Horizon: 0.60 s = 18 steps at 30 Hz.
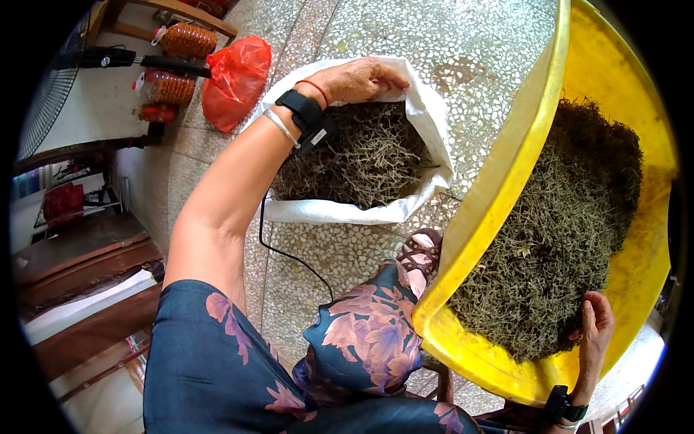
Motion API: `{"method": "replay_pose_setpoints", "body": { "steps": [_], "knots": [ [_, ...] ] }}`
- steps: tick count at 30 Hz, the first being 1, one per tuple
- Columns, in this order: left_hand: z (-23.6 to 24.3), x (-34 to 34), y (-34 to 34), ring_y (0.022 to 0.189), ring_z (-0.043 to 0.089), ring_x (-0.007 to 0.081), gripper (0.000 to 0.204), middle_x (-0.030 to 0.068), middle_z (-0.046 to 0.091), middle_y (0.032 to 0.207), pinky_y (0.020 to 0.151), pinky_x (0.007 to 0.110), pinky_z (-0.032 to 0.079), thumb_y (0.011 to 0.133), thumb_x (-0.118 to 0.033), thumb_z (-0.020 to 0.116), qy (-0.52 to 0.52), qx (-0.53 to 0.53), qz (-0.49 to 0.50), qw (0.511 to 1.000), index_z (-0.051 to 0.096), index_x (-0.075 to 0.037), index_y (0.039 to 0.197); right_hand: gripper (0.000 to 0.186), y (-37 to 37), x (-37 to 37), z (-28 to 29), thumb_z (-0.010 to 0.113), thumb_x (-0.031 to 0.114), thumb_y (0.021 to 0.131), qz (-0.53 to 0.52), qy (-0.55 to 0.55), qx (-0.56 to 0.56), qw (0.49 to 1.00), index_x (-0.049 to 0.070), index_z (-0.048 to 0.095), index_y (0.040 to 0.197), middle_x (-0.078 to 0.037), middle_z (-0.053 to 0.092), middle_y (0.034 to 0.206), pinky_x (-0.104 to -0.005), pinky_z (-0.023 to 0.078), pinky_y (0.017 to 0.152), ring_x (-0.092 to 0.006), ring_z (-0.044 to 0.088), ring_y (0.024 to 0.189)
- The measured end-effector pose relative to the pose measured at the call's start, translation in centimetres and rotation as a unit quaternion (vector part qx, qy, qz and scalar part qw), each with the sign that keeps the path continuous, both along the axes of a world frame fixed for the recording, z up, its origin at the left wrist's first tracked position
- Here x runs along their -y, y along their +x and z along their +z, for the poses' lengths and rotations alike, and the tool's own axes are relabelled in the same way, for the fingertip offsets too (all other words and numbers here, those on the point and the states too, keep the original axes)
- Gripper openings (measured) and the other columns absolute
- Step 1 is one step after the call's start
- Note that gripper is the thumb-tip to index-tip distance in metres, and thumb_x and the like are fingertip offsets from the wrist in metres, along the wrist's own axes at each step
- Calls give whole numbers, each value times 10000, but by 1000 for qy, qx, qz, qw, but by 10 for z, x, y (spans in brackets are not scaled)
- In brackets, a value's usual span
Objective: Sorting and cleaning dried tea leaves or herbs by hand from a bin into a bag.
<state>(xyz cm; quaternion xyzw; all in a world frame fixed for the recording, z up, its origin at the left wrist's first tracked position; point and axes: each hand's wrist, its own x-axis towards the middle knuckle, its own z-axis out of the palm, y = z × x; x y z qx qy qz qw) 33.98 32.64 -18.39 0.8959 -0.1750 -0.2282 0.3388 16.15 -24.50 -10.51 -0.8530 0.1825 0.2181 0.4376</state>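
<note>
A white woven sack (332, 210) stands on the floor with its mouth rolled open, full of dried, twiggy plant stalks (361, 155). Across its far rim lies my left hand (361, 78), fingers closed on the sack's edge near the far right corner. To the right, a large yellow plastic tub (499, 195) is tilted and holds a broad heap of similar dried stalks (549, 239). My right hand (596, 322) is at the heap's near right edge, fingers loosely bent and thumb apart, touching the stalks. Nothing shows clearly in its grasp.
A red plastic bag (235, 83) lies left of the sack, near jars (170, 87) with orange contents. A fan (54, 87) stands at the far left above wooden furniture (87, 267). A black cable (289, 253) hangs from my left wrist. My sandalled foot (419, 260) is between sack and tub.
</note>
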Motion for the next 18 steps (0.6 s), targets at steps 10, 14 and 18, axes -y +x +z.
{"method": "replay_pose_setpoints", "body": {
  "steps": [10,14,18],
  "knots": [
    [36,1,-39,980,652,216,288,71,698,1059,895,323,513,843,-50,673,36,63,23,997,662,-65,1131,182,-3,-3,2,584,166,973,14,-23,-1,1000,45,612,1106,20,587,917,-168,400,426,-11,474,599],
    [52,-3,-77,1109,575,271,437,118,615,1182,1002,365,455,767,-88,749,111,100,-10,989,627,-70,1187,190,-3,0,0,581,146,971,20,-31,2,999,47,612,1129,5,611,971,-168,412,430,-20,510,633],
    [35,1,-117,1151,505,360,809,170,540,1235,1012,410,447,585,-52,814,216,143,-9,966,511,-103,1333,182,-3,-1,-1,577,130,969,27,-32,2,999,45,612,1126,1,613,982,-169,417,429,-25,518,653]
  ]
}}
